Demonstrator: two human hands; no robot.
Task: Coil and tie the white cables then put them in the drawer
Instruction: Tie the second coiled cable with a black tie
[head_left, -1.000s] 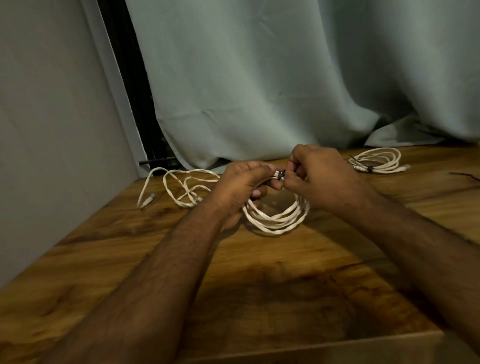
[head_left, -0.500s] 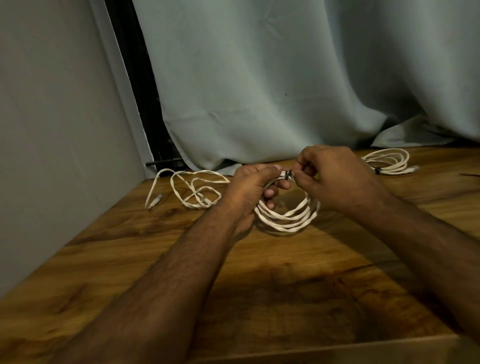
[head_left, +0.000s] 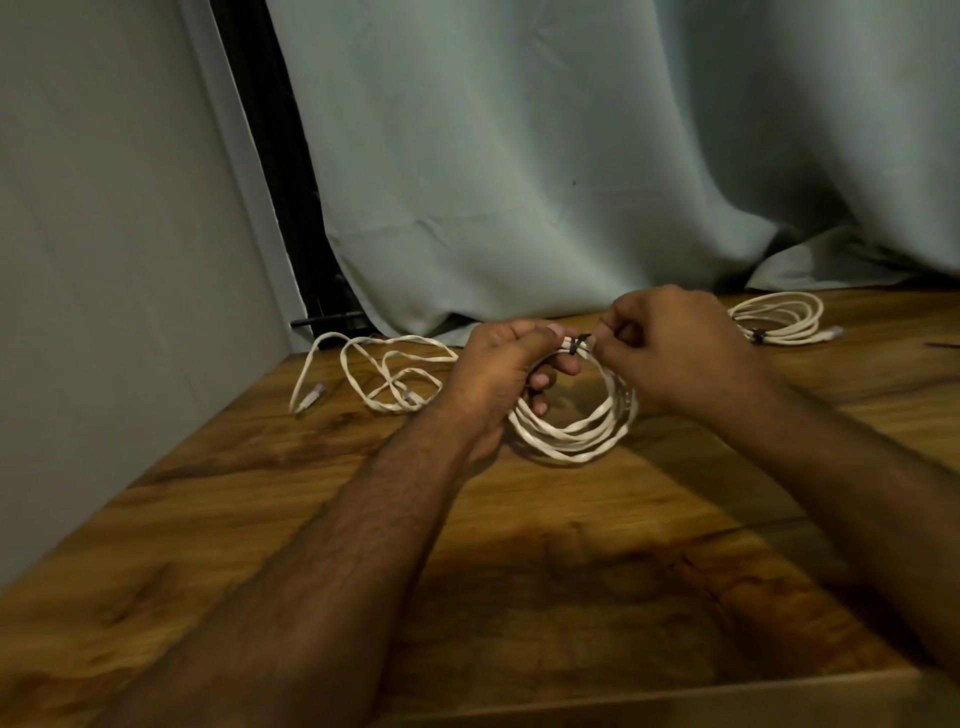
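Unmoved: coiled cable (head_left: 571, 436) between gripping fingers (head_left: 553, 358).

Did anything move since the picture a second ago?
Hardly anything. Both hands, left and right, keep holding the coiled white cable at its black tie; nothing was picked up or let go. The loose cable and the tied coil lie as before on the wooden table.

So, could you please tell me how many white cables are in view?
3: a coiled cable held in both hands, a loose cable far left, a tied coil far right. None seem hidden.
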